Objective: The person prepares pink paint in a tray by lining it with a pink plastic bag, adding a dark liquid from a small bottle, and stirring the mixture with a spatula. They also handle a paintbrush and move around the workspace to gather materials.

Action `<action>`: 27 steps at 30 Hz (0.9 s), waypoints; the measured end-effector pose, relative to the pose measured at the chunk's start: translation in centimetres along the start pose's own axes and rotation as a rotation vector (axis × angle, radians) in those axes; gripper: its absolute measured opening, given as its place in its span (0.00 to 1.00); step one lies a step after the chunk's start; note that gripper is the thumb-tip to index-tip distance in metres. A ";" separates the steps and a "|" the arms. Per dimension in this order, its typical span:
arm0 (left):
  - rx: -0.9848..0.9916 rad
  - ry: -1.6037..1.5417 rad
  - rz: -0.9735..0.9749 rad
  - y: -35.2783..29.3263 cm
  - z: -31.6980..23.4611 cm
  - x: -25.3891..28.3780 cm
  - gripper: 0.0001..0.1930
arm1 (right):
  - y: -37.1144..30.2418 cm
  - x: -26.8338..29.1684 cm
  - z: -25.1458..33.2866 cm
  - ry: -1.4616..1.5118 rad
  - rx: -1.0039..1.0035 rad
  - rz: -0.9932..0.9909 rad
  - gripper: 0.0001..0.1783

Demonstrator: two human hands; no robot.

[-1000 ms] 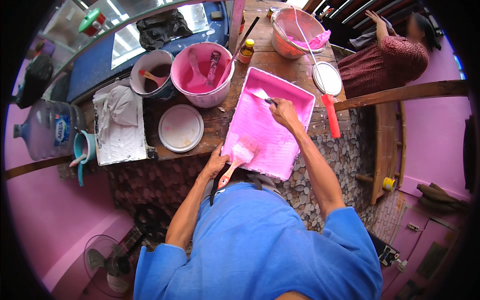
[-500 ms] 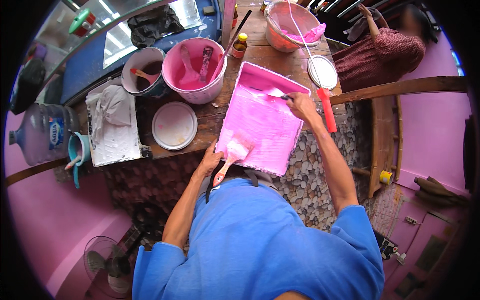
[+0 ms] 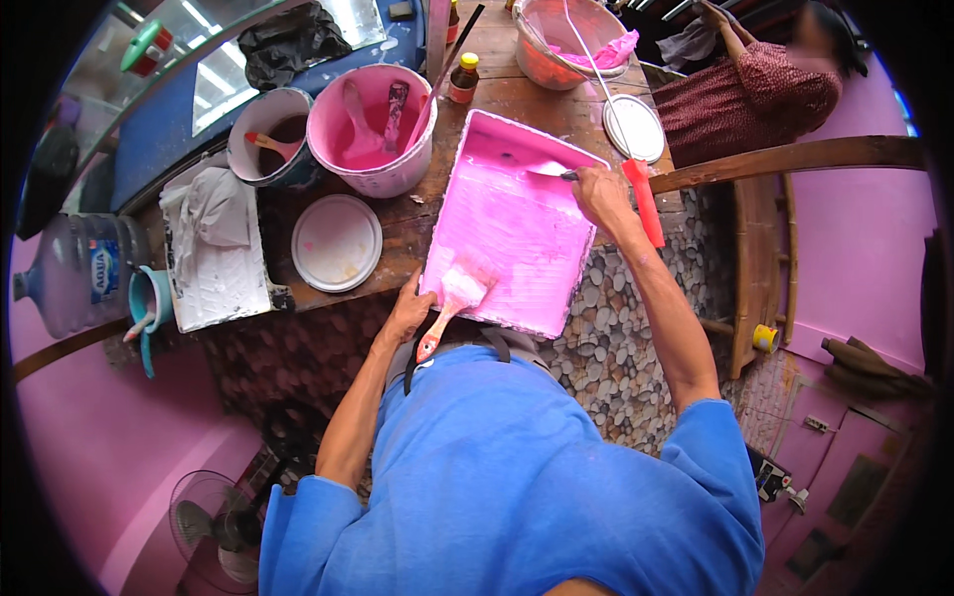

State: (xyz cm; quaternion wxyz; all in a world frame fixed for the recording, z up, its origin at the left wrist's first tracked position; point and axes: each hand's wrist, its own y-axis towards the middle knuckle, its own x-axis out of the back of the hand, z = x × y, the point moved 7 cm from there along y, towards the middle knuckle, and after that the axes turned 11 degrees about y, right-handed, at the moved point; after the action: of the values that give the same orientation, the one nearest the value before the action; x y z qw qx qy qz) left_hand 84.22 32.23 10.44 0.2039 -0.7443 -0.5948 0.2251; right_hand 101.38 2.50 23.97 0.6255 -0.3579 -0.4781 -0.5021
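A paint tray (image 3: 517, 306) coated in bright pink paint lies tilted over the table's near edge, close to my waist. My left hand (image 3: 409, 308) is closed on its left side near the lower corner. In my right hand (image 3: 602, 199) is a dark-handled scraper (image 3: 546, 175), its thin blade pointing left over the wet paint at the tray's far end. Most of its handle is hidden by my fingers. A wide paintbrush (image 3: 460, 291) with pink-coated bristles rests on the tray's near left part, its red and wooden handle hanging over the rim beside my left hand.
On the wooden table (image 3: 437, 213) stand a pink paint bucket (image 3: 328, 109) holding brushes, a darker bucket (image 3: 241, 159), a round lid (image 3: 336, 243), a small bottle (image 3: 463, 79) and a basin (image 3: 532, 50). A red-handled tool (image 3: 645, 214) overhangs the right edge. Another person (image 3: 755, 94) handles cloth beyond.
The scraper and my right hand have shifted slightly right across the tray. My left hand keeps its hold on the rim. The whole view has moved a little; the other person's cloth has moved.
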 end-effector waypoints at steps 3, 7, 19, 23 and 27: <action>0.019 -0.009 -0.009 0.2 0.6 0.2 0.33 | -0.5 -0.1 -0.1 -0.036 0.005 0.011 0.12; -0.041 0.061 -0.012 0.8 1.0 0.5 0.33 | -1.2 -0.8 0.0 -0.005 -0.037 0.089 0.12; -0.044 0.103 -0.020 0.4 0.4 0.3 0.32 | -0.9 1.2 -1.1 -0.049 0.124 -0.140 0.12; -0.066 0.040 -0.019 0.1 -0.4 0.1 0.30 | -1.0 0.3 -0.6 -0.611 0.376 -0.219 0.11; -0.057 0.107 -0.044 0.2 0.0 0.3 0.30 | -0.2 -0.8 -1.9 -0.455 0.500 -0.175 0.12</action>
State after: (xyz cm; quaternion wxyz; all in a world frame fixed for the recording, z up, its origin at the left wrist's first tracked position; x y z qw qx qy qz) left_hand 84.46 32.51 10.29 0.2190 -0.7473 -0.6057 0.1633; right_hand 101.64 0.93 22.62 0.5258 -0.2540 -0.7424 -0.3285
